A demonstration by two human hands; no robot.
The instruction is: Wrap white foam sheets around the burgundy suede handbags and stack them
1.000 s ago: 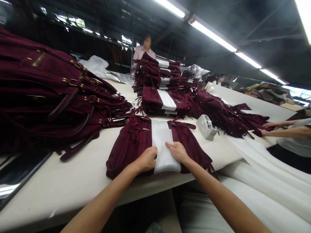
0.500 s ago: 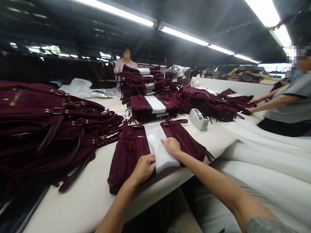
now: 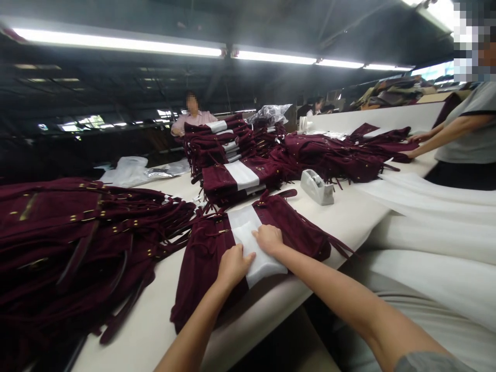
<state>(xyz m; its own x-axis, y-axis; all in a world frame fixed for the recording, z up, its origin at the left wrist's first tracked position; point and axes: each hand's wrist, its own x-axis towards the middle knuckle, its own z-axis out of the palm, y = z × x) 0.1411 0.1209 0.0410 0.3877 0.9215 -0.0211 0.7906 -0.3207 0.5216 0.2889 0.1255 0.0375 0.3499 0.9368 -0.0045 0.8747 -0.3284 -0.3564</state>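
A burgundy suede bag lies flat at the near edge of the cream table. A white foam wrap runs across its middle. My left hand presses the near left part of the wrap, fingers curled down. My right hand lies flat on the wrap just beside it, fingers together. Neither hand lifts anything.
A large pile of burgundy bags fills the left. Wrapped bags are stacked behind, a tape dispenser stands to the right, and white foam sheets hang over the edge. A co-worker's arms reach onto bags at right; another person stands far back.
My view has swung to the right and down. My hands have drawn closer together on the white wrap, the left one sliding onto it.
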